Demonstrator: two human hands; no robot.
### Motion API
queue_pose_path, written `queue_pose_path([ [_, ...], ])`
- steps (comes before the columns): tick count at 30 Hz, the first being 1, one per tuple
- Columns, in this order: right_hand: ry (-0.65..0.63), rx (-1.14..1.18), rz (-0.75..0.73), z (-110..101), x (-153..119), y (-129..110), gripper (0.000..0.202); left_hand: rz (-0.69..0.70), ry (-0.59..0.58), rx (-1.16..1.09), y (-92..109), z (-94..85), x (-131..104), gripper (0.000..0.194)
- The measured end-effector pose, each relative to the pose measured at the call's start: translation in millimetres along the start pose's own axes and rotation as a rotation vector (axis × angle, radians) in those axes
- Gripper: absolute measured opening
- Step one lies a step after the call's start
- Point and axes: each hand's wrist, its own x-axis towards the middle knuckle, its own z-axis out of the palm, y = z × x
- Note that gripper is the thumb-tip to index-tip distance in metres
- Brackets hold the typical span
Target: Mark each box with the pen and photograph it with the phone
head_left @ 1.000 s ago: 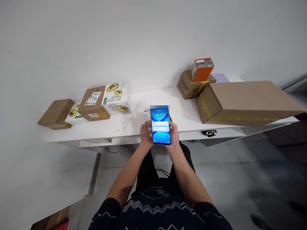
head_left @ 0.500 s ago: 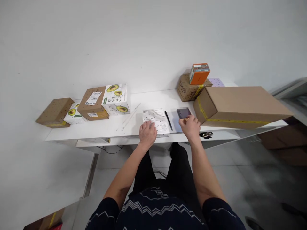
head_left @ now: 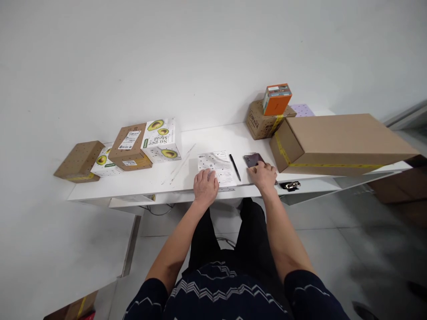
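My left hand rests with its fingers spread on the lower left part of a white printed box at the table's front edge. My right hand lies over the lower part of a dark phone, whose upper end shows beyond the fingers. Those fingers are bent, and whether they grip the phone is hard to make out. A black pen lies between the white box and my right hand.
A long brown carton fills the right of the white table. Behind it an orange box tops a small brown carton. Brown cartons and avocado-print boxes stand left. A metallic clip-like object is at the front right.
My right hand has flattened over the phone, and the small tan item at its fingertips no longer shows. The phone has turned slightly. My left hand stays on the white box.
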Motion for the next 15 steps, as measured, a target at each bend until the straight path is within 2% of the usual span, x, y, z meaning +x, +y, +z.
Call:
queue_pose_path([
  [4, 0.043, 0.147, -0.059, -13.1, -17.1, -6.3, 0.049, 0.003, -0.006, 0.002, -1.5, 2.0, 0.6, 0.034],
  [6, -0.035, 0.320, -0.146, -20.4, -35.5, -13.8, 0.049, 0.009, -0.010, 0.003, -1.5, 2.5, 0.0, 0.034],
  [9, -0.225, 0.603, -0.235, -23.6, -65.9, -27.0, 0.052, -0.014, 0.004, 0.004, -1.1, 2.1, -2.2, 0.034],
  [12, -0.317, 0.847, -0.184, -16.7, -84.6, -38.9, 0.052, -0.058, 0.030, 0.021, -3.5, 1.0, -2.7, 0.032],
  [15, -0.358, 1.020, -0.109, -5.9, -85.9, -50.6, 0.053, -0.104, 0.029, 0.030, -12.7, -0.1, 3.5, 0.031],
])
